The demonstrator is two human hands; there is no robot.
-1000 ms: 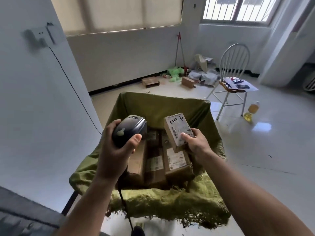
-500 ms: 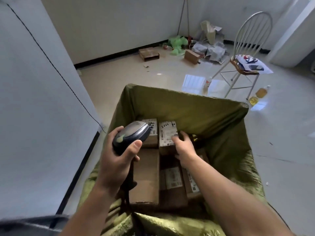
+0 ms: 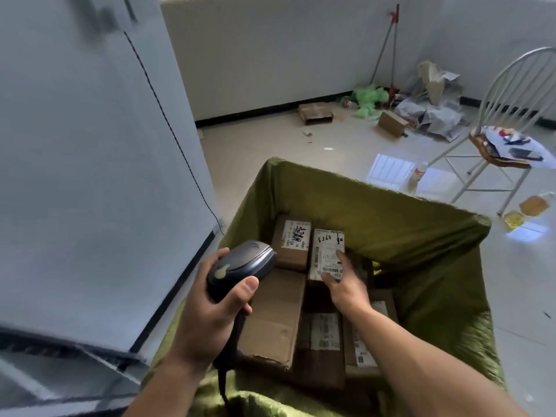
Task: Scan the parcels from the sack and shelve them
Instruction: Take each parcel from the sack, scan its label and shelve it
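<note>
left hand (image 3: 210, 314) wrapped round scanner (image 3: 240, 263) | right hand (image 3: 346, 288) on labelled parcel (image 3: 326, 248) lying in sack (image 3: 391, 218), grip unclear | progress: early, other parcels (image 3: 270, 320) fill sack, none seen shelved, no shelf in view

Pale floor (image 3: 270, 145) was kinda messy tbh: green sack (image 3: 376, 191) stood up front, white chair (image 3: 517, 82) off right, and a flat cardboard box (image 3: 316, 112), smaller box (image 3: 392, 123), green plastic (image 3: 368, 99) and crumpled wrapping (image 3: 433, 115) lay near the far wall.
</note>
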